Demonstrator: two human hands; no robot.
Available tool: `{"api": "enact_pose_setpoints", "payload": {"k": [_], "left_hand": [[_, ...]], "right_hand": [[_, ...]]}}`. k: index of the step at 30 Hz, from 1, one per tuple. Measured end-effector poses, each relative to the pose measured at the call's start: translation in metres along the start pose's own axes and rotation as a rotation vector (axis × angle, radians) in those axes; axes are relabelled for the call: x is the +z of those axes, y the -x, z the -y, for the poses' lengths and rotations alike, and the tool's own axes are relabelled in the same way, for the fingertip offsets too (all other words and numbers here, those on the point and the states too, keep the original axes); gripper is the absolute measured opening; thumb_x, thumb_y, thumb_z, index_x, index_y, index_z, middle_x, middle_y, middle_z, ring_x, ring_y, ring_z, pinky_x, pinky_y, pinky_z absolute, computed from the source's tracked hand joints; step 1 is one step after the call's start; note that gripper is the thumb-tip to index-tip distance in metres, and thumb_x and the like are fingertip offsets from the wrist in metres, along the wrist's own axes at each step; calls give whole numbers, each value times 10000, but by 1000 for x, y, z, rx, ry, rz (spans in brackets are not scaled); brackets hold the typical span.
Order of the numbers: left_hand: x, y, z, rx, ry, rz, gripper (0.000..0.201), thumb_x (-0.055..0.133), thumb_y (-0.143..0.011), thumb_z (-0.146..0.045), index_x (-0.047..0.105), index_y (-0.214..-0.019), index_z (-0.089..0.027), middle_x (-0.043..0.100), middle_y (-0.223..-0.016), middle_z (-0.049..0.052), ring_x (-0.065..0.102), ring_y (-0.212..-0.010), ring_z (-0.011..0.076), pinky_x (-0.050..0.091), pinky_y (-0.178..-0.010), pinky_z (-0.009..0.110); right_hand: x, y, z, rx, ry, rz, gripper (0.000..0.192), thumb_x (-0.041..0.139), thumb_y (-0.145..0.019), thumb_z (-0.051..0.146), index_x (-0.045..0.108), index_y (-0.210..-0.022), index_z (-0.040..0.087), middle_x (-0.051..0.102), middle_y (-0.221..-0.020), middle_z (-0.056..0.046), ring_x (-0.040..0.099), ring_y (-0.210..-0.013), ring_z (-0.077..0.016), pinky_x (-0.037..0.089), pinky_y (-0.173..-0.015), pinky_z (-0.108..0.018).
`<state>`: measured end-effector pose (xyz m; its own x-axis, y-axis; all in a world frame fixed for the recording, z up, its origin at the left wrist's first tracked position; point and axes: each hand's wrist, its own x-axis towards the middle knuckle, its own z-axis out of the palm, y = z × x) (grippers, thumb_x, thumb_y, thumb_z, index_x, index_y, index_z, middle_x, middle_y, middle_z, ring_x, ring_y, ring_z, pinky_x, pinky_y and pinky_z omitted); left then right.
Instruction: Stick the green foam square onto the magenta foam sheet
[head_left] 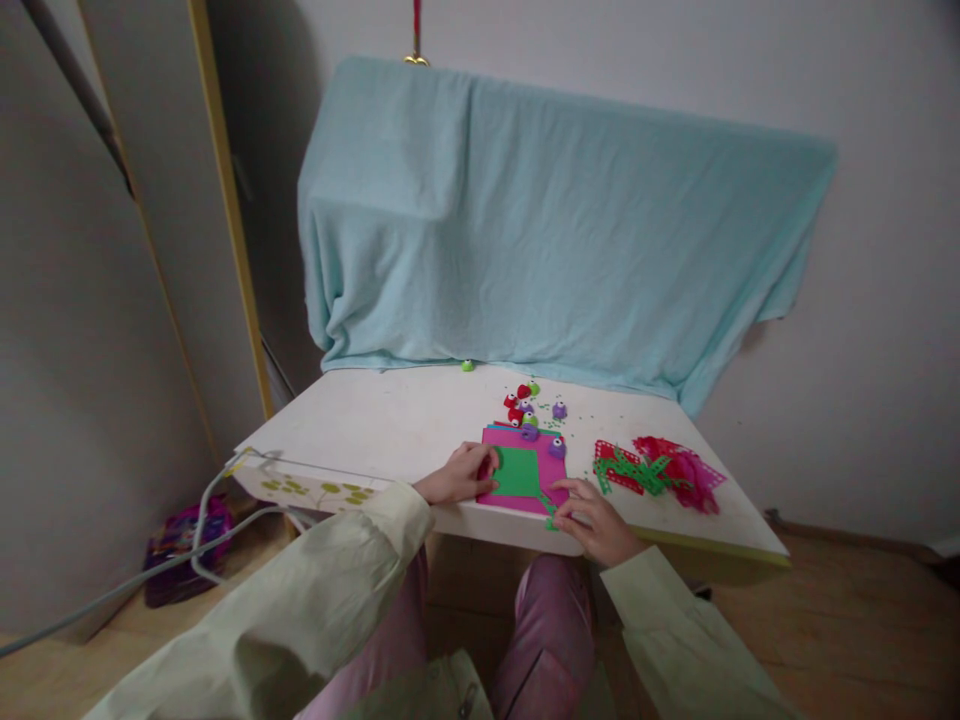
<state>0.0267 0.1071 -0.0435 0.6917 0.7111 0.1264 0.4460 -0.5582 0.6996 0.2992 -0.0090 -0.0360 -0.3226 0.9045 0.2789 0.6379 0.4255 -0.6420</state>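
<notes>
A green square sheet (pixel 516 471) lies on a larger magenta sheet (pixel 517 503) at the table's front edge. My left hand (pixel 465 474) has its curled fingers closed on the green sheet's left edge. At the lower right corner, my right hand (pixel 598 522) pinches a narrow green strip (pixel 548 506) that runs from the sheet's corner to the fingers. A purple eyed figure (pixel 556 448) sits on the magenta sheet's upper right part. Several more small red, green and purple figures with round eyes cluster just behind, including a red one (pixel 515 415).
Punched-out red and green strips (pixel 652 470) lie heaped on the white table (pixel 405 420) to the right. Tiny green bits are scattered near the figures. A light blue cloth (pixel 555 230) drapes over something at the back. A grey cable (pixel 202 520) hangs at the left.
</notes>
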Motion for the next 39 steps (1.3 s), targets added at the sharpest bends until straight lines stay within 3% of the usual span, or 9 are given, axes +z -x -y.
{"api": "enact_pose_setpoints", "payload": {"k": [6, 10, 15, 19, 23, 25, 27, 32, 39], "left_hand": [[2, -1, 2, 8, -20, -7, 242, 633, -743, -296, 529, -946, -214, 524, -826, -6, 431, -903, 187, 348, -868, 306], [1, 1, -2, 11, -33, -13, 230, 625, -746, -282, 531, -942, -207, 534, -872, 5, 438, -915, 190, 363, -860, 307], [10, 5, -8, 17, -104, -77, 249, 600, -765, -243, 532, -1003, -213, 552, -875, 14, 473, -917, 199, 383, -852, 320], [27, 14, -27, -12, -260, -244, 188, 566, -804, -211, 545, -991, -214, 557, -1037, 65, 482, -1015, 242, 351, -962, 422], [43, 29, -58, 83, -335, -388, 266, 480, -879, -203, 533, -1134, -254, 521, -1195, 80, 443, -1164, 250, 206, -1105, 523], [49, 36, -72, 140, -333, -392, 276, 440, -903, -205, 558, -1143, -271, 480, -1293, 83, 387, -1259, 253, 194, -1126, 529], [54, 43, -79, 164, -320, -380, 279, 421, -919, -223, 589, -1132, -287, 427, -1384, 71, 324, -1328, 250, 186, -1140, 532], [67, 51, -73, 160, -283, -372, 295, 421, -931, -268, 619, -1145, -308, 357, -1474, 45, 264, -1384, 249, 202, -1149, 549], [82, 51, -54, 118, -240, -435, 339, 431, -936, -282, 588, -1237, -287, 455, -1413, 77, 366, -1339, 239, 264, -1143, 516]], "right_hand": [[-11, 21, -6, 16, 67, -70, 169, 592, -854, 299, 673, -728, 220, 592, -1155, -99, 545, -1089, -267, 435, -928, -451], [-29, 34, -3, 80, 79, -171, 180, 559, -875, 331, 674, -778, 232, 624, -1058, -88, 609, -952, -242, 514, -786, -378], [-63, 35, 3, 107, 90, -511, 207, 544, -887, 388, 674, -887, 228, 651, -985, -84, 626, -927, -237, 537, -811, -383], [-73, 23, -8, 101, 183, -708, 255, 513, -901, 393, 659, -998, 208, 634, -1099, -108, 597, -1036, -258, 485, -932, -461], [-52, 13, -33, 127, 261, -713, 371, 483, -905, 404, 597, -1175, 176, 497, -1329, -148, 498, -1206, -291, 434, -997, -504], [-33, 14, -42, 146, 288, -688, 392, 484, -903, 397, 570, -1224, 190, 440, -1389, -136, 408, -1294, -299, 362, -1055, -527], [-14, 18, -46, 145, 259, -670, 383, 451, -919, 380, 555, -1239, 197, 410, -1414, -129, 408, -1296, -287, 377, -1049, -514], [18, 31, -25, 170, 219, -688, 341, 439, -927, 344, 572, -1214, 217, 441, -1386, -131, 430, -1275, -292, 377, -1037, -523], [49, 38, 6, 200, 71, -740, 285, 447, -928, 320, 628, -1129, 231, 543, -1287, -127, 497, -1204, -288, 395, -1010, -496]]}}
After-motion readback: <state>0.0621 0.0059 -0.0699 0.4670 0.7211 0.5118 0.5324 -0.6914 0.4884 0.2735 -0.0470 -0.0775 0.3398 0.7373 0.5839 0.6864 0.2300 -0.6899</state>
